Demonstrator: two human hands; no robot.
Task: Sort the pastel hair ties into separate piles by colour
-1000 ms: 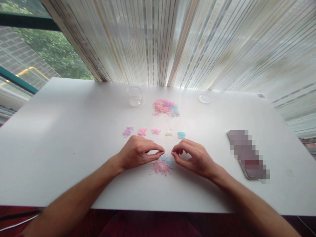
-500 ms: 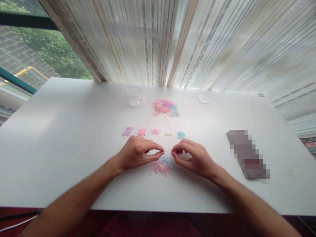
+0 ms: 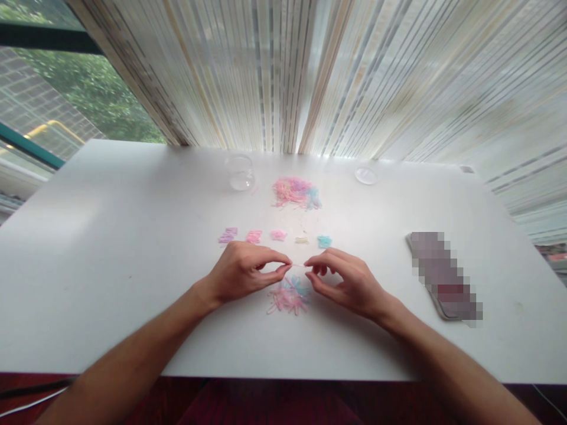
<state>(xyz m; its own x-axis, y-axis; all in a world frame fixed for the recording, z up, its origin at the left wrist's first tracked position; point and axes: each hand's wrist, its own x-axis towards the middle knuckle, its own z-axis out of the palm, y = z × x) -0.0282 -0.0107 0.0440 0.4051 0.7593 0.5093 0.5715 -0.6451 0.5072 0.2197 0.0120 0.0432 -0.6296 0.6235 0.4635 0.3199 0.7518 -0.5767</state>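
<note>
Pinched between the thumb and forefinger of my left hand (image 3: 252, 268) is one end of a thin pink rubber band (image 3: 298, 265). Its other end reaches the forefinger tip of my right hand (image 3: 343, 276), whose thumb is parted from that finger. Below the fingertips lies a loose pile of pink and blue rubber bands (image 3: 289, 297). Just beyond the hands runs a row of small colour groups: purple bands (image 3: 228, 235), deep pink bands (image 3: 254, 236), light pink bands (image 3: 279, 235), cream bands (image 3: 302, 240) and blue bands (image 3: 325, 241).
A larger mixed heap of bands (image 3: 296, 193) lies farther back on the white table (image 3: 146, 236). Left of it stands a clear round container (image 3: 241, 174); a clear lid (image 3: 365, 175) lies to its right. A phone (image 3: 443, 274) rests at the right. Strip curtains (image 3: 266, 77) hang behind.
My right thumb and forefinger were pinched on the band's end and have come apart. The left hand keeps its pinch, and the band has risen slightly.
</note>
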